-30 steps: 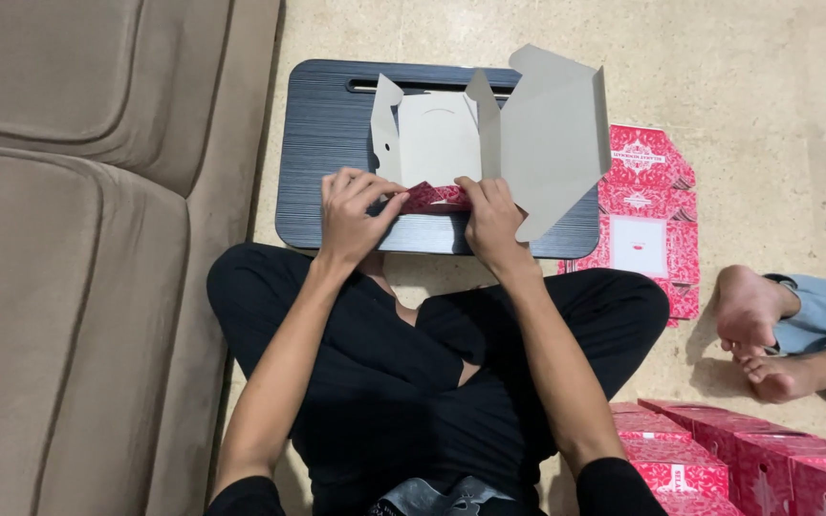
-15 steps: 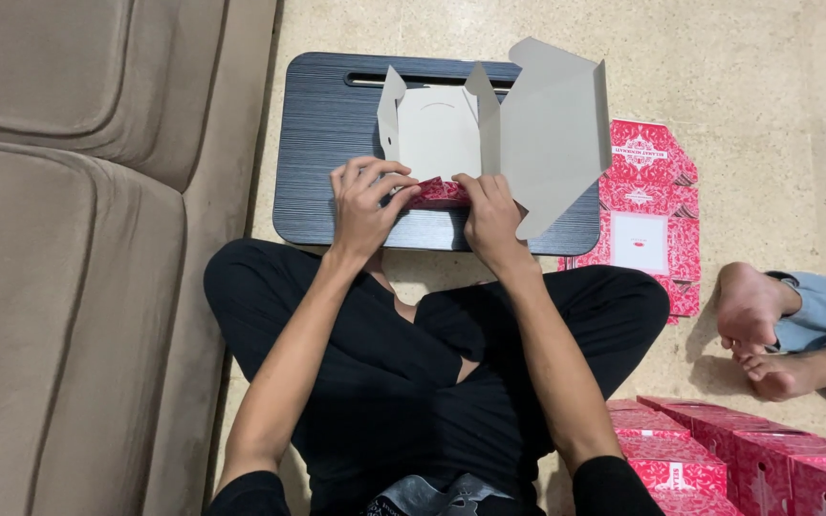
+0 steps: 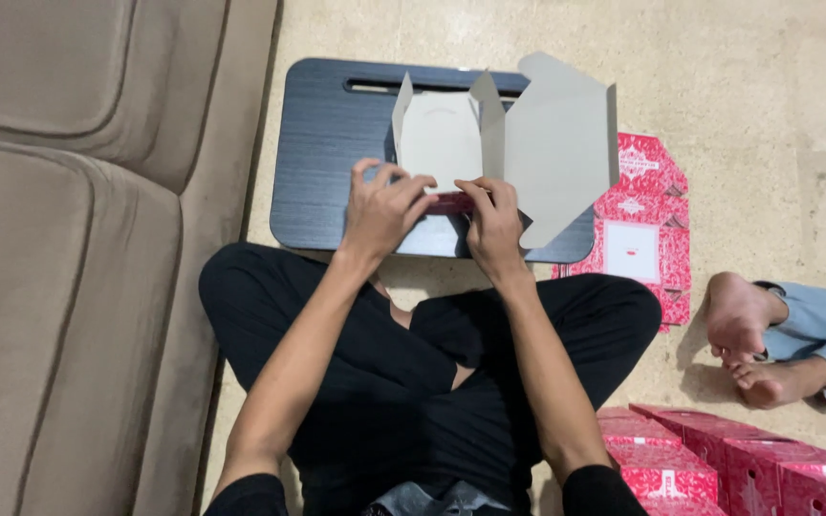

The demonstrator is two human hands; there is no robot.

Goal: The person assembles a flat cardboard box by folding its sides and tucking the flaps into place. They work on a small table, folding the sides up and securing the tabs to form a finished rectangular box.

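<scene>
Part-folded cardboard box (image 3: 451, 143) is seen on the dark lap-desk surface (image 3: 322, 153), grey inner side up, w/ a big lid flap (image 3: 561, 143) standing up at right and two smaller side flaps raised. Red printed outer side shows only at the near edge, between the hands.

Left hand (image 3: 382, 208) is curled over the box's near-left edge, fingers bent down onto the red strip. Right hand (image 3: 494, 218) is pinched on the same near edge, just right of centre, thumb + fingers closed on the cardboard. Both hands are clamped on the box front wall, close together but not touching each other; box body lies directly beyond the fingertips, lid flap just right of the right hand.

Surface rests on the floor in front of crossed legs in black trousers. Flat red box blank (image 3: 642, 225) lies on the floor, partly tucked under the surface's right edge. Stack of finished red boxes (image 3: 719, 463) at lower right. Beige sofa (image 3: 69, 258) fills the left side. Another person's bare feet (image 3: 748, 339) & light-blue trouser leg are seen at right, well apart from the work.
</scene>
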